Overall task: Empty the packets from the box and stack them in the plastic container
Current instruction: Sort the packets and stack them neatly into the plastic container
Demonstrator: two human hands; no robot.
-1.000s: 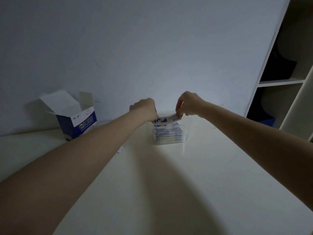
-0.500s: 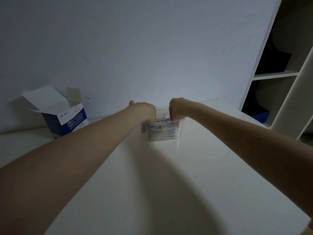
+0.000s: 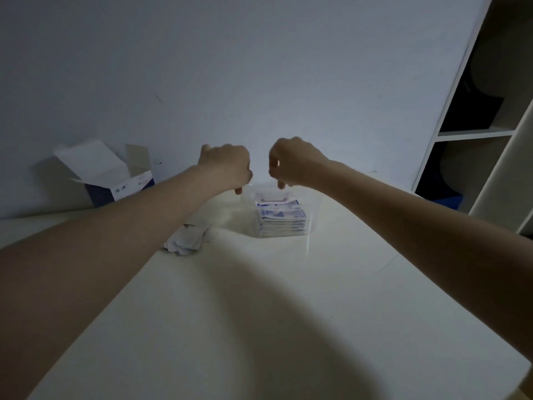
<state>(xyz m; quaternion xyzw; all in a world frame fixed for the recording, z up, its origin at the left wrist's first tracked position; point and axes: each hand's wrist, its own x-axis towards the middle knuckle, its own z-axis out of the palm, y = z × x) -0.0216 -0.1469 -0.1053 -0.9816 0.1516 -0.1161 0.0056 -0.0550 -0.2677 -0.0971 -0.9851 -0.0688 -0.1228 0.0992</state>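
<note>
A clear plastic container (image 3: pixel 313 217) stands on the white table, holding a neat stack of blue-and-white packets (image 3: pixel 281 222). My left hand (image 3: pixel 225 167) hovers just above its left rim, fingers hanging loosely down and holding nothing. Above the container's back rim, my right hand (image 3: pixel 294 163) hangs the same way, also empty. The blue-and-white cardboard box (image 3: pixel 127 187) stands by the wall at the far left with its flaps open. A small heap of loose packets (image 3: pixel 186 239) lies on the table left of the container, partly hidden under my left forearm.
The white table (image 3: pixel 288 313) ends at a grey wall behind the container. An open shelf unit (image 3: pixel 476 134) with dark objects inside stands at the right. The table's right corner lies near the frame's lower right.
Both hands lowered a packet into the container, let it go on the stack, and have risen above the rim empty. The camera view has shifted slightly.
</note>
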